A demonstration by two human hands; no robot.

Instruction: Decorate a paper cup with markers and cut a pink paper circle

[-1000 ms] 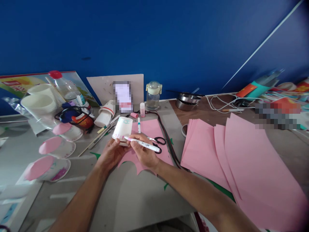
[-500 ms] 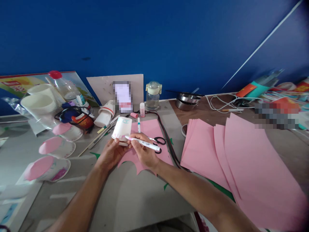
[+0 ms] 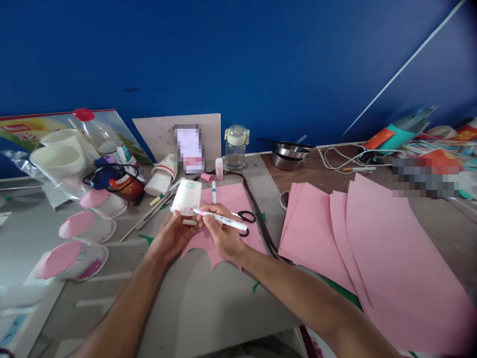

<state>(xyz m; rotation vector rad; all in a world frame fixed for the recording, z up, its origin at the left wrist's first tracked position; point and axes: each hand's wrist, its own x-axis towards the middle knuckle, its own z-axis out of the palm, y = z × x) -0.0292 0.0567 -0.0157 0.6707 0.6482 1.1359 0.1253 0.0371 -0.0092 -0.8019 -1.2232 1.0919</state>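
In the head view, a white paper cup [image 3: 187, 195] with teal and pink marks is held at its lower edge by my left hand [image 3: 172, 237]. My right hand [image 3: 223, 233] grips a white marker [image 3: 227, 222], its pink tip at the cup's lower right side. Under both hands lies a pink paper sheet [image 3: 227, 253] with a scalloped front edge. Black-handled scissors [image 3: 246, 217] rest on the sheet, partly behind the marker. A teal-banded marker [image 3: 213, 192] and a pink cap [image 3: 206, 177] are beyond the cup.
Three cups with pink paper tops [image 3: 79, 223] stand at the left, near stacked white cups [image 3: 57, 161]. A phone [image 3: 190, 149] leans at the back beside a lidded jar [image 3: 236, 148]. Pink sheets [image 3: 316, 228] and metal bowls [image 3: 286, 158] are to the right.
The cup has turned slightly in my left hand, so its teal mark and pink strokes have shifted left. My right hand keeps the marker against it.
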